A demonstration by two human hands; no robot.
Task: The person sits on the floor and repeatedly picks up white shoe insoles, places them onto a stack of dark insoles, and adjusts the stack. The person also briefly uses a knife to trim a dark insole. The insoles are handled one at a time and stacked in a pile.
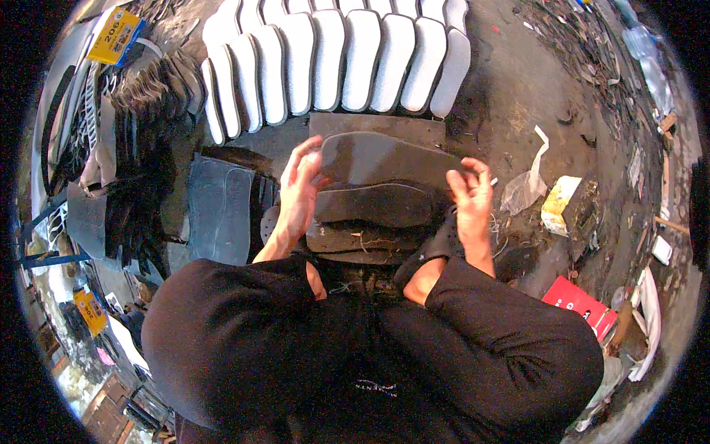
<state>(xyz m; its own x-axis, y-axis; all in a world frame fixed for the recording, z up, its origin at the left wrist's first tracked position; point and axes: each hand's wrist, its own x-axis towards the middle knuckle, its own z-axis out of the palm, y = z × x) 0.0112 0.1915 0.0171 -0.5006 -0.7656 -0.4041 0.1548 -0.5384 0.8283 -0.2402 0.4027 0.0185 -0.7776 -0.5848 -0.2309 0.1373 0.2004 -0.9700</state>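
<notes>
Between my two hands is a dark grey shoe sole, lying sideways with its ends at my fingers. My left hand grips its left end, the fingertips behind the edge. At the right end my right hand pinches it with curled fingers and thumb. Just below lies a second dark sole on a worn wooden board between my feet. Beyond the board, white-faced insoles overlap in two rows on the ground.
Dark sole pieces are stacked at the left, near a blue-grey sheet with a sole outline. A yellow box sits at the far left. On the right are a torn yellow-white carton, a red box and scattered scraps.
</notes>
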